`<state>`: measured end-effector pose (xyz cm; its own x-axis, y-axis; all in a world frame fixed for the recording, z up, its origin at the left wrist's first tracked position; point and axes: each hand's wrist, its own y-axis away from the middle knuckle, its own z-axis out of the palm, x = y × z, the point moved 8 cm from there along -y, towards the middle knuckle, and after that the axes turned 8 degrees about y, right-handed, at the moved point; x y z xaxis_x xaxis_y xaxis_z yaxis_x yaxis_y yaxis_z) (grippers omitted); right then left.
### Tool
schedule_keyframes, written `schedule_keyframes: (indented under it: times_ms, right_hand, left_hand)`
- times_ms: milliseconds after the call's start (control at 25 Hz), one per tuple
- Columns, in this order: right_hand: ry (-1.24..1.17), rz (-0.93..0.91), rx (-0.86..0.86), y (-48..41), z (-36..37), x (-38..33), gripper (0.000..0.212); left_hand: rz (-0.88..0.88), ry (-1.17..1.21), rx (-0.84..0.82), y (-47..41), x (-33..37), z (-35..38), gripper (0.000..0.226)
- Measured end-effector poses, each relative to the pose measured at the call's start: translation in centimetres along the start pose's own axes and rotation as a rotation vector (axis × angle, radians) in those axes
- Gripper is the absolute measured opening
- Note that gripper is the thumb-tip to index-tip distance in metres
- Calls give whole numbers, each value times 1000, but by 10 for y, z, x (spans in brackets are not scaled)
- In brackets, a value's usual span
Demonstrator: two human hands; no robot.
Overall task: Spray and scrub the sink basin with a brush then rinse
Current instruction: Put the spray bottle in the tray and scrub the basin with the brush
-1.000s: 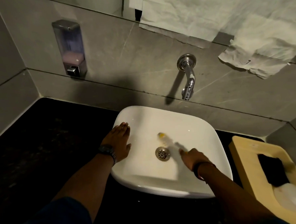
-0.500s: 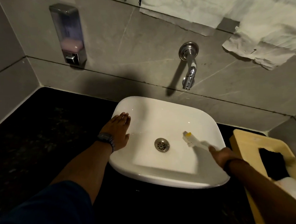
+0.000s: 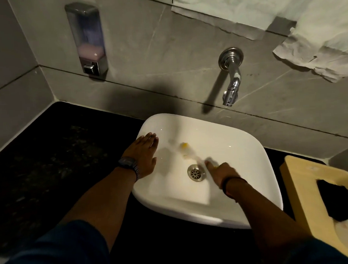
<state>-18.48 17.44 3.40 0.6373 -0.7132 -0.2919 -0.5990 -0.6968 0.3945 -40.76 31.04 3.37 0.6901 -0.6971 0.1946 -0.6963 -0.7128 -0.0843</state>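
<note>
While right hand (image 3: 221,172) grips blurred white-yellow brush (image 3: 187,150) in white basin (image 3: 240,148), left hand (image 3: 144,153) lies flat, open on rim.

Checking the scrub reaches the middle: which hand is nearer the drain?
Right. The right hand sits just right of the drain; the left hand rests on the basin's left rim.

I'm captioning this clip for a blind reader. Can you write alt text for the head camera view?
A right hand scrubs the inside of a white sink with a small brush, blurred by motion, near the drain, while the left hand rests flat on the sink's left rim. A wall tap above runs no visible water; a soap dispenser hangs at left.
</note>
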Motion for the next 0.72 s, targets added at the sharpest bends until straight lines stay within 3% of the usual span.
schedule_keyframes:
  times_ms: [40, 120, 240, 320, 440, 520, 600, 640, 720]
  right_hand:
    - [25, -99, -68, 3, 13, -14, 48]
    - [94, -201, -93, 12, 21, -13, 48]
    - [140, 83, 104, 8, -35, 58, 74]
    - [158, 207, 87, 13, -65, 113, 76]
    - [88, 151, -247, 49, -48, 118, 57]
    - [89, 106, -417, 66, -23, 93, 60]
    - [169, -26, -328, 54, -10, 58, 61]
    - [205, -36, -166, 38, -14, 45, 67]
    - [130, 66, 56, 19, -22, 29, 75]
  left_hand:
    - [5, 2, 5, 0, -1, -1, 68]
    - [5, 1, 13, 0, -1, -1, 68]
    - [0, 1, 0, 0, 0, -1, 68]
    - [3, -1, -2, 0, 1, -2, 69]
    - [3, -26, -7, 1, 1, 0, 70]
    - [-4, -29, -13, 2, 1, -1, 70]
    - [-11, -18, -12, 2, 1, -1, 68]
    - [-11, -14, -12, 2, 1, -1, 67]
    - [-5, -5, -6, 1, 0, 0, 65]
